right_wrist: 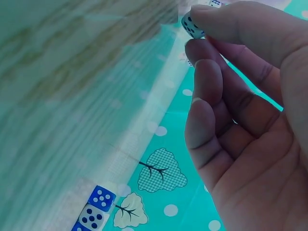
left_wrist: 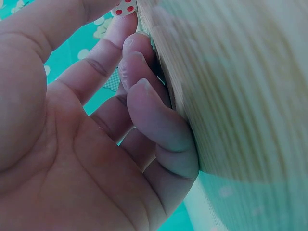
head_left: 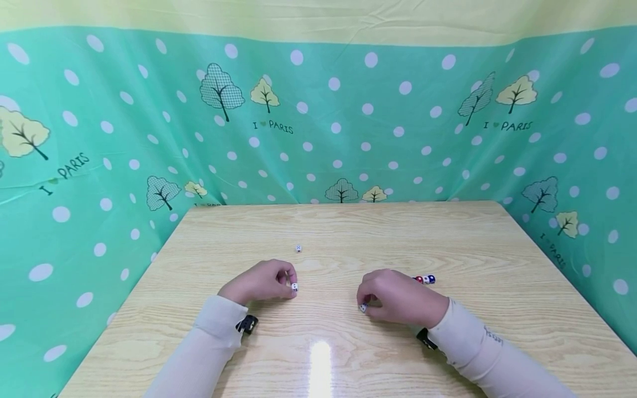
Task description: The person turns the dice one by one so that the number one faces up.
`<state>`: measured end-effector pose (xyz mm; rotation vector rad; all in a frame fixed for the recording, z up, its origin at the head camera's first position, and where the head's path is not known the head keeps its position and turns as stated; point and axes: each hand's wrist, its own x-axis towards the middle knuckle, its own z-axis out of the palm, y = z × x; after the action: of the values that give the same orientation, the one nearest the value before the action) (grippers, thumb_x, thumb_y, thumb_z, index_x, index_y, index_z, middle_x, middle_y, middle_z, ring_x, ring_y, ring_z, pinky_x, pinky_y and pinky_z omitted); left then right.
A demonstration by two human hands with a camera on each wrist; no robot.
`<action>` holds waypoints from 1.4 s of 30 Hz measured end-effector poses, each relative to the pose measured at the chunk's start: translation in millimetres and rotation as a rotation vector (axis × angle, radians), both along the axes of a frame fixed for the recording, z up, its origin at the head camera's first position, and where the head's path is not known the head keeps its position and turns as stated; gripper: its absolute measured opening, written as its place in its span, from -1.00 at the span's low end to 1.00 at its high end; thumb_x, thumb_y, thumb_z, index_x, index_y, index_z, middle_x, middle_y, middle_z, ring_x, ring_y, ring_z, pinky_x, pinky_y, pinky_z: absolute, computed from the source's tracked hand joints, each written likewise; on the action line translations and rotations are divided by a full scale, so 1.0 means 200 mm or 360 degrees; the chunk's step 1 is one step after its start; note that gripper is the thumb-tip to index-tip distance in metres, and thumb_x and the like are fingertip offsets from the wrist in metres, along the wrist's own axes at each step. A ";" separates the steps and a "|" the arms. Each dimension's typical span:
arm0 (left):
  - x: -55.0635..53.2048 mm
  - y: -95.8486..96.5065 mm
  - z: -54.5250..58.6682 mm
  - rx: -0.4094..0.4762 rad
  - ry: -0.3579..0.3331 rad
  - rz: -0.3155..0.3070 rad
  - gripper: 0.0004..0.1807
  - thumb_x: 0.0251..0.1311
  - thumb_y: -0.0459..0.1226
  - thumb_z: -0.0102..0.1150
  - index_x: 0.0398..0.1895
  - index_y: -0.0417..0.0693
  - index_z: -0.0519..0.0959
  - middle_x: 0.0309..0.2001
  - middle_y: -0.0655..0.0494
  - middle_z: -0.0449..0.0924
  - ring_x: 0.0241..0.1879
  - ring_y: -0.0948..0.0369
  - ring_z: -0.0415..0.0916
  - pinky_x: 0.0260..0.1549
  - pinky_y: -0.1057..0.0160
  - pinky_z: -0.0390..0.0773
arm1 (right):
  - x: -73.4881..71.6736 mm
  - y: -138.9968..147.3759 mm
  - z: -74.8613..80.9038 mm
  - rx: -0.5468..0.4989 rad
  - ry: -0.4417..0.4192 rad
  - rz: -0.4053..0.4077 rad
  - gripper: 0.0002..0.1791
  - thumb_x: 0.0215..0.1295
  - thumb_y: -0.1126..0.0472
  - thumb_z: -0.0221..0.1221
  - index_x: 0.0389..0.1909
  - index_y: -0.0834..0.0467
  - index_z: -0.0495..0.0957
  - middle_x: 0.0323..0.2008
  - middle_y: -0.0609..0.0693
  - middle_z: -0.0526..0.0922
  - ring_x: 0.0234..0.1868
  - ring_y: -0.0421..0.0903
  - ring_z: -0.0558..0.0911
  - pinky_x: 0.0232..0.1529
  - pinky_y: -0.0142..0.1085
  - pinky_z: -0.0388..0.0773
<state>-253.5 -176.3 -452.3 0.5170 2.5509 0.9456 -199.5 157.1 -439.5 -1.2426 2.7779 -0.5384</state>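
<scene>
My left hand (head_left: 266, 281) is at the middle left of the table and pinches a small white die (head_left: 294, 287) between thumb and forefinger. Red pips show on that die (left_wrist: 123, 8) in the left wrist view, cut off by the top edge. Across from it, my right hand (head_left: 398, 297) holds another white die (head_left: 363, 307) at its thumb and fingertips, low over the wood. Dark pips mark this die (right_wrist: 191, 26) in the right wrist view. The other fingers of both hands are bent in towards the palms.
Beyond the left hand a lone white die (head_left: 298, 249) lies on the wooden table (head_left: 338, 226). Behind the right hand is a row of red, white and blue dice (head_left: 426, 279), partly hidden by it. A green dotted curtain (head_left: 348, 99) borders the table's back and sides.
</scene>
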 end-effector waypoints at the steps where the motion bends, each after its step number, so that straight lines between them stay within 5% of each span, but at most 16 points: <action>1: 0.00 0.00 0.00 0.0000 0.0002 -0.0004 -0.75 0.10 -0.22 0.55 -0.27 0.01 0.61 -0.44 0.08 0.51 -0.45 0.19 0.40 -0.41 0.19 0.41 | 0.00 0.00 0.00 -0.0001 0.0004 0.0003 -0.85 0.23 0.26 0.41 -0.35 -0.10 0.74 -0.38 -0.33 0.65 -0.35 -0.30 0.59 -0.23 -0.44 0.57; 30: 0.00 0.00 0.00 0.0010 -0.0015 -0.0009 -0.76 0.11 -0.20 0.53 -0.26 0.03 0.61 -0.44 0.10 0.51 -0.46 0.20 0.39 -0.44 0.21 0.41 | -0.01 0.01 0.00 0.0025 -0.0048 -0.0051 -0.81 0.19 0.27 0.43 -0.40 -0.11 0.67 -0.43 -0.33 0.57 -0.39 -0.24 0.56 -0.31 -0.44 0.51; 42: 0.00 0.00 0.00 -0.0004 -0.0017 0.0003 -0.77 0.12 -0.20 0.54 -0.27 0.06 0.62 -0.44 0.11 0.52 -0.47 0.20 0.39 -0.43 0.21 0.41 | 0.01 0.00 0.00 0.0043 0.0010 -0.0033 -0.81 0.17 0.29 0.42 -0.27 -0.07 0.70 -0.37 -0.24 0.57 -0.38 -0.29 0.51 -0.30 -0.44 0.52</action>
<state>-253.6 -177.1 -452.9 0.5081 2.5430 0.9435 -196.7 156.2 -439.0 -1.2135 2.7962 -0.4975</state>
